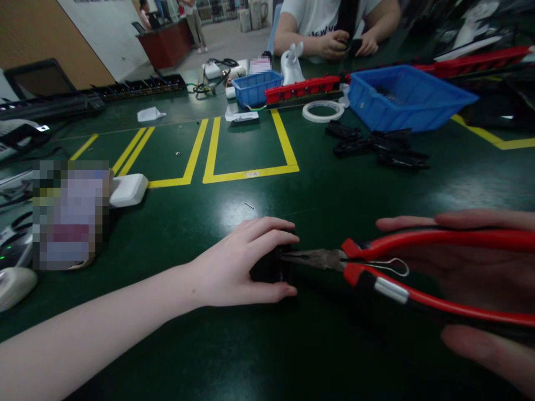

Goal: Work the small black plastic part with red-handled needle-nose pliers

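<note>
My left hand (238, 264) is closed round a small black part (267, 268) on the green table, mostly hidden under the fingers. From the right, red-handled needle-nose pliers (320, 259) reach in, their tips at the part's right side. Whether the jaws grip anything there cannot be made out. My right hand (468, 267) holds the pliers by the handles, its fingers along the upper one and the thumb near the lower one. Between the handles shows a wire spring (395, 266). A thin metal pin (249, 205) lies on the table beyond my left hand.
Blue bins (409, 103) stand at the back, near a tape roll (323, 111) and black crumpled pieces (376, 146). A phone (75, 217) and a white case (129, 189) sit at left. Yellow tape (251, 175) marks the green table. Another person (334, 33) sits across.
</note>
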Demonstrator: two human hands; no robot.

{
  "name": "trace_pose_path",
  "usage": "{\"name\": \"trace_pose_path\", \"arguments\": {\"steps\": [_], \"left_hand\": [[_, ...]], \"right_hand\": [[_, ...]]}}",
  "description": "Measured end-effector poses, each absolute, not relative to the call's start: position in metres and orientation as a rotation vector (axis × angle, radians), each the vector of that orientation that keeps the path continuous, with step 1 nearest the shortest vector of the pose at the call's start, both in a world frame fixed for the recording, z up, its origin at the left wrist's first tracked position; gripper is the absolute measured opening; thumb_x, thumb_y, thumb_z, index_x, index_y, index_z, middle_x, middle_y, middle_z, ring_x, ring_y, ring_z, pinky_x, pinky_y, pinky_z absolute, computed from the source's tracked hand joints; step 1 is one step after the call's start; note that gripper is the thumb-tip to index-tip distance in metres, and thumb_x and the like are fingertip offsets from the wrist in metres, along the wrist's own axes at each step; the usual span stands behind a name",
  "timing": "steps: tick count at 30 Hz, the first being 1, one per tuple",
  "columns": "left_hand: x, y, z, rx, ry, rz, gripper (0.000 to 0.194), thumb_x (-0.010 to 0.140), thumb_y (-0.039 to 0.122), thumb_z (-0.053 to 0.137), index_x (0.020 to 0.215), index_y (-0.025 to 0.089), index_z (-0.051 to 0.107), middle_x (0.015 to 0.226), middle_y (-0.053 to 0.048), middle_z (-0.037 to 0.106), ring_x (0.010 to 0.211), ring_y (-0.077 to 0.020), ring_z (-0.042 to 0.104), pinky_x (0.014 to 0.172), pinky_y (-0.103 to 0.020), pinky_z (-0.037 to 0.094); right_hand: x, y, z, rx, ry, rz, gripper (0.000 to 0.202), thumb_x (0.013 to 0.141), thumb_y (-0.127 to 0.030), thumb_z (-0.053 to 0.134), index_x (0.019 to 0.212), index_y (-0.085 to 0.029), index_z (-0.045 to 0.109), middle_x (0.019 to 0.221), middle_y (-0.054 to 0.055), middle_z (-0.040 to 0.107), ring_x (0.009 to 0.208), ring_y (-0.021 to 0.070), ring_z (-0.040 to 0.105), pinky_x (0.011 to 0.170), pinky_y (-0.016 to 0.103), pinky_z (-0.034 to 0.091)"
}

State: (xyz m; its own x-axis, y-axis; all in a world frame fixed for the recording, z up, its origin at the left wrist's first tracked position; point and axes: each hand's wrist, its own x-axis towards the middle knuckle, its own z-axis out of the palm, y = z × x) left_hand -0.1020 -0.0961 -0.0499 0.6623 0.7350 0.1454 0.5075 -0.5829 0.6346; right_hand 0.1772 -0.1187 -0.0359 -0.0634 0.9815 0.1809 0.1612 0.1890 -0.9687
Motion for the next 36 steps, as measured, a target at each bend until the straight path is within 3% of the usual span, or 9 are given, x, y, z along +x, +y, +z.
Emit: {"name": "trace_pose_path", "arguments": {"steps": [3, 12, 16, 21, 27, 36], "left_hand": [[-0.102, -0.097, -0.051, 2.379, 0.96, 0.508, 0.051, 0.088, 0.041, 0.069, 0.13, 0.017, 0.054, 0.146, -0.015, 0.049, 0.133, -0.0308, 0.049, 0.108, -0.045, 0.045], [-0.102, -0.098, -0.049, 2.37, 0.98, 0.493, 0.051, 0.088, 0.041, 0.068, 0.132, 0.019, 0.052, 0.146, -0.014, 0.048, 0.132, -0.0314, 0.049, 0.108, -0.048, 0.046], [-0.101, -0.098, -0.049, 2.341, 0.982, 0.497, 0.058, 0.087, 0.041, 0.07, 0.137, 0.022, 0.048, 0.147, -0.014, 0.047, 0.132, -0.0326, 0.049, 0.108, -0.05, 0.047], [-0.101, -0.098, -0.05, 2.362, 0.984, 0.473, 0.065, 0.085, 0.048, 0.071, 0.139, 0.02, 0.046, 0.146, -0.015, 0.048, 0.132, -0.0326, 0.049, 0.108, -0.051, 0.047], [-0.1, -0.098, -0.049, 2.367, 0.975, 0.473, 0.054, 0.09, 0.045, 0.066, 0.134, 0.018, 0.049, 0.141, -0.013, 0.053, 0.128, -0.0288, 0.053, 0.107, -0.046, 0.048], [-0.101, -0.097, -0.047, 2.348, 0.956, 0.474, 0.047, 0.096, 0.04, 0.06, 0.136, 0.019, 0.049, 0.139, -0.012, 0.056, 0.127, -0.0274, 0.053, 0.107, -0.045, 0.047]], "right_hand": [[0.176, -0.116, -0.037, -1.172, -1.394, 1.067, 0.061, 0.056, -0.051, 0.09, 0.111, -0.037, 0.065, 0.114, 0.006, 0.073, 0.095, 0.03, 0.073, 0.077, 0.036, 0.064], [0.174, -0.104, -0.04, -1.196, -1.215, 1.214, 0.057, 0.054, -0.04, 0.091, 0.105, -0.032, 0.068, 0.105, 0.006, 0.076, 0.092, 0.0291, 0.074, 0.079, 0.038, 0.062], [0.173, -0.101, -0.041, -1.236, -1.186, 1.212, 0.057, 0.051, -0.046, 0.092, 0.101, -0.031, 0.069, 0.101, 0.006, 0.077, 0.088, 0.0281, 0.075, 0.077, 0.035, 0.062], [0.171, -0.1, -0.039, -1.307, -1.082, 1.251, 0.051, 0.052, -0.042, 0.09, 0.097, -0.029, 0.07, 0.098, 0.006, 0.077, 0.085, 0.0269, 0.075, 0.078, 0.037, 0.062], [0.173, -0.098, -0.043, -1.334, -1.019, 1.296, 0.042, 0.06, -0.038, 0.085, 0.099, -0.03, 0.07, 0.098, 0.003, 0.077, 0.092, 0.0276, 0.074, 0.079, 0.039, 0.063], [0.175, -0.099, -0.048, -1.254, -1.134, 1.264, 0.045, 0.062, -0.041, 0.084, 0.102, -0.032, 0.067, 0.104, 0.002, 0.076, 0.091, 0.0267, 0.074, 0.076, 0.037, 0.063]]}}
